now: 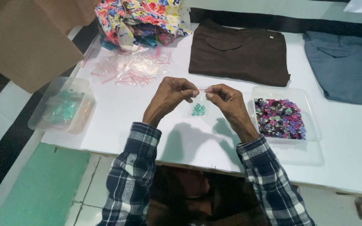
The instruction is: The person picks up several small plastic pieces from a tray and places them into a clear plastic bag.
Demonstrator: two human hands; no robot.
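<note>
**Pinching a little bag of green beads shut**

A small clear bag (198, 106) with green beads (198, 109) inside hangs between the two hands, just above the white table (147, 121). The left hand (170, 98) pinches the top strip of the bag at one end. The right hand (227, 100) pinches it at the other end. Both hands are closed tight on the bag's top edge.

To do this well, I think the fingers should press all along the strip, so no gap is left. The bag should stay upright so the beads sit at the bottom.

On the right, near the right hand, sits a clear tray (311, 121) full of purple and pink beads (279, 118). On the left, a clear box (61, 104) holds more green things. Empty little bags (130, 69) lie behind the hands. Farther back are a brown folded cloth (239, 52), a grey-blue one (344, 67) and a flowery cloth (139, 19).
</note>
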